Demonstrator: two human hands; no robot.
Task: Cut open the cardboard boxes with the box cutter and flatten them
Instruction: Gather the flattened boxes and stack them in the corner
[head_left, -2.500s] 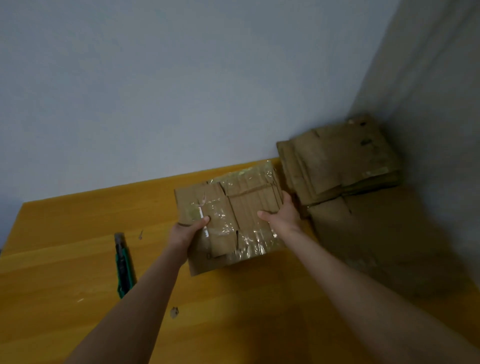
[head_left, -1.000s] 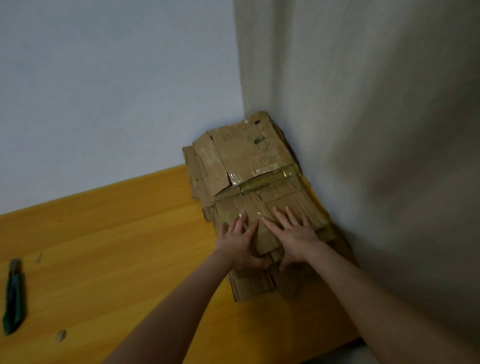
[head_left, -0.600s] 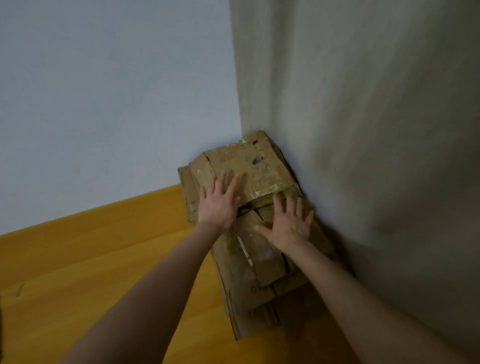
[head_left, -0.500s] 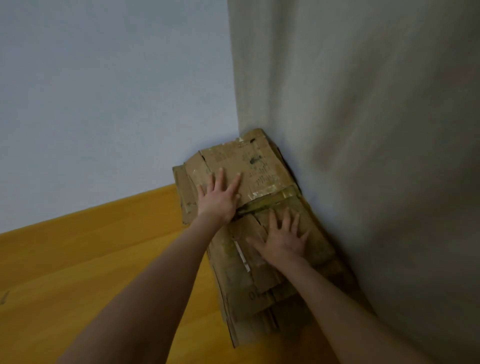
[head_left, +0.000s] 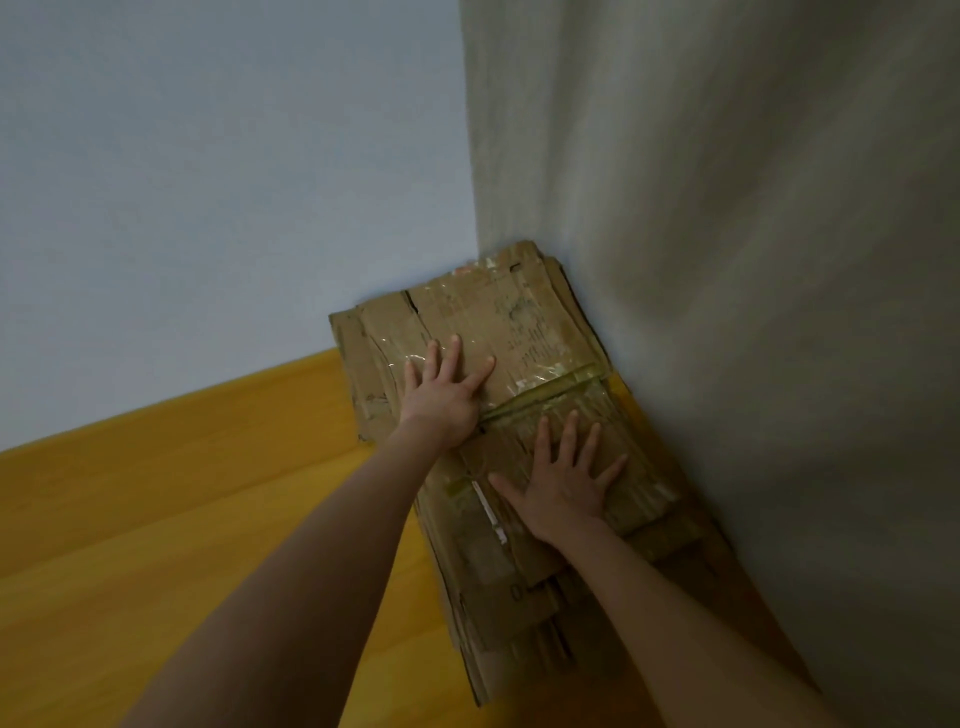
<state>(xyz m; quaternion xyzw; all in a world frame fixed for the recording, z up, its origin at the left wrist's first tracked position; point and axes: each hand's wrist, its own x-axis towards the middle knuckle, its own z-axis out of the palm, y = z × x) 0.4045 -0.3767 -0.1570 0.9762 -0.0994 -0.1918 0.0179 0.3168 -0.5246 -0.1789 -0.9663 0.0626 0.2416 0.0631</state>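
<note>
Counts: two hands; one stack of flattened cardboard boxes (head_left: 519, 322). Several layers showed at its edges, exact number not readable.
Stack position: lay on the yellow wooden table (head_left: 182, 493), pushed into the corner where the blue-grey wall (head_left: 208, 182) met the grey wall (head_left: 727, 260).
Stack look: brown, creased, worn. Glossy clear tape (head_left: 550, 371) crossed the far top sheet (head_left: 483, 317), which carried dark print (head_left: 535, 343) near its right edge. The near sheet (head_left: 478, 551) was ridged and bore a white strip (head_left: 485, 506).
Left hand (head_left: 441, 400): flat, fingers straight and spread, palm pressing the far top sheet; gripped nothing.
Right hand (head_left: 563, 488): flat, fingers spread, pressing the near sheet, just beside the left; gripped nothing.
</note>
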